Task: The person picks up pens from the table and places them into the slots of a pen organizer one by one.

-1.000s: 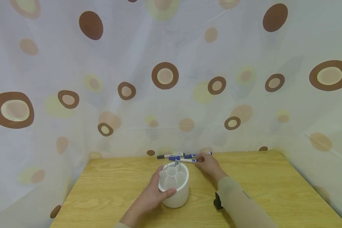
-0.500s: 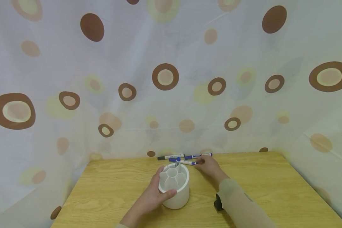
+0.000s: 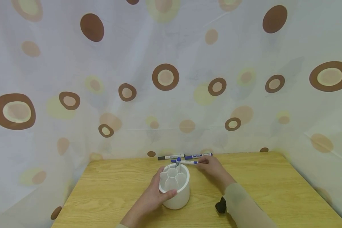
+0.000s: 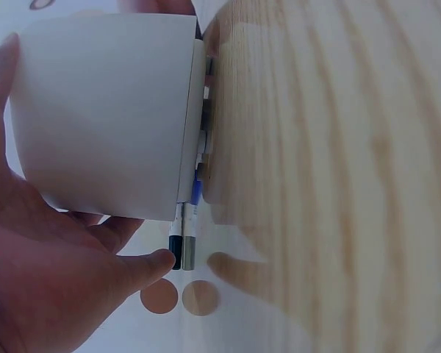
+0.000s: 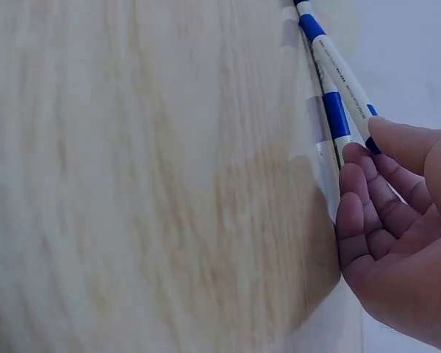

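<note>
My left hand (image 3: 151,197) grips a round white pen organizer (image 3: 179,199) by its side, thumb at the front of the rim. The organizer has divided compartments, and a blue-capped marker (image 3: 178,160) stands in a rear one. Behind and to the right, my right hand (image 3: 213,168) pinches the right end of a white whiteboard marker (image 3: 189,162) with a blue cap. The right wrist view shows thumb and finger on the tip of that marker (image 5: 344,77), while the other fingers curl loosely below. In the left wrist view the organizer's wall (image 4: 106,118) hides most of its surroundings.
A black-capped marker (image 3: 171,157) and another blue-capped marker (image 3: 199,156) lie at the back edge of the wooden table (image 3: 117,186), against a dotted curtain (image 3: 185,107). A small black object (image 3: 221,205) shows beside the right sleeve (image 3: 242,202).
My right hand has shifted slightly right, and the marker it pinches has slid a little right with it. My left hand and the organizer stay in place.
</note>
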Demonstrator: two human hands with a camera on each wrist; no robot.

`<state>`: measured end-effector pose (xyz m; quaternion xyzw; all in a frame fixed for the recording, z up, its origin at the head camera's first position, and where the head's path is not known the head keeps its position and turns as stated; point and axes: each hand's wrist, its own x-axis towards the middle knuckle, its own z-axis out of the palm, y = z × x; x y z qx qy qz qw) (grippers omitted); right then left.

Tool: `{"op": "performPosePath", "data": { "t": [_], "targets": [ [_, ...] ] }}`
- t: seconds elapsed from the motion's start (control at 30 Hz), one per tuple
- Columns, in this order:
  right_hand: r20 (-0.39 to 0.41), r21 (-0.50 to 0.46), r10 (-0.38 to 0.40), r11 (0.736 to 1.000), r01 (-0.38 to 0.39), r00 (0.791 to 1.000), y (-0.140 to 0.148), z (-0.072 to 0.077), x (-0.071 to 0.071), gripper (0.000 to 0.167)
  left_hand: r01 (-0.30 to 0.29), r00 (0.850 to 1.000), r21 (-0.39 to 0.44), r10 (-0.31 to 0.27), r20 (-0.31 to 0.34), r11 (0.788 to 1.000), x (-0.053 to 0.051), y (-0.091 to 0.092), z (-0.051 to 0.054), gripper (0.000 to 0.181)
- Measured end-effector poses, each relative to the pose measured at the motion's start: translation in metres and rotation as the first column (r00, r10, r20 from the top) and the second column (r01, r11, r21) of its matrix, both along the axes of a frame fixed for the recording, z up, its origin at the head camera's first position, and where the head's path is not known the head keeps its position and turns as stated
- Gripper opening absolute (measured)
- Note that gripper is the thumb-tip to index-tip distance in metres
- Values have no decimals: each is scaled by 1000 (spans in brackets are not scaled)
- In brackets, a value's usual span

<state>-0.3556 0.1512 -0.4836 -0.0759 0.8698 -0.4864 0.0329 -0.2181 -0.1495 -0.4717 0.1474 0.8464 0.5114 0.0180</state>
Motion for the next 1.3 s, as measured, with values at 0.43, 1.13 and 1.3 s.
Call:
{"op": "performPosePath", "data": {
  "t": [0.43,1.13,1.3],
  "targets": [
    [18,-187,-64,980,67,998,3,4,18,29,-1,1000,9,1,13,1000,2,1,1,114],
    [-83,-323,-166,937,131,983,13,42,53,30,1,999,16,-2,40,1000,1,-1,2,115],
    [-122,-376,-185,918,128,975,12,52,59,29,1,999,6,-2,51,1000,1,-1,2,115]
  ]
}}
